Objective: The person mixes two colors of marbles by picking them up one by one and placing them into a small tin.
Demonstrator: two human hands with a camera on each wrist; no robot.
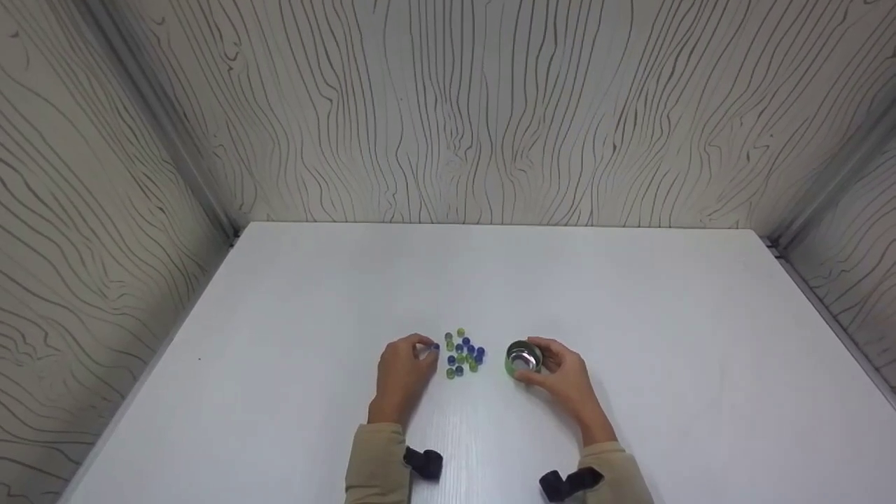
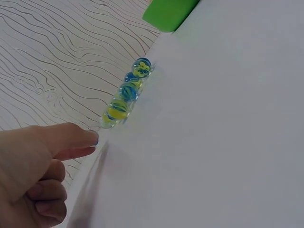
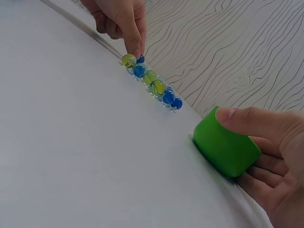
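Several glass marbles (image 1: 460,359), some blue and some yellow-green, lie in a loose cluster on the white table. At the cluster's left side my left hand (image 1: 404,371) pinches a blue marble (image 1: 435,347) between thumb and forefinger. In the left wrist view only a sliver of that marble shows at the fingertips. My right hand (image 1: 562,371) grips a small green cup (image 3: 225,145) with a shiny metal inside, thumb on one side and fingers on the other. The cup stands upright on the table, right of the marbles, its open top facing up.
The white table (image 1: 315,294) reaches back to a wall panel (image 1: 448,112) with a wood-grain line pattern. Similar panels stand at left and right. Dark wrist cameras (image 1: 424,463) are strapped over the beige sleeves (image 1: 378,462).
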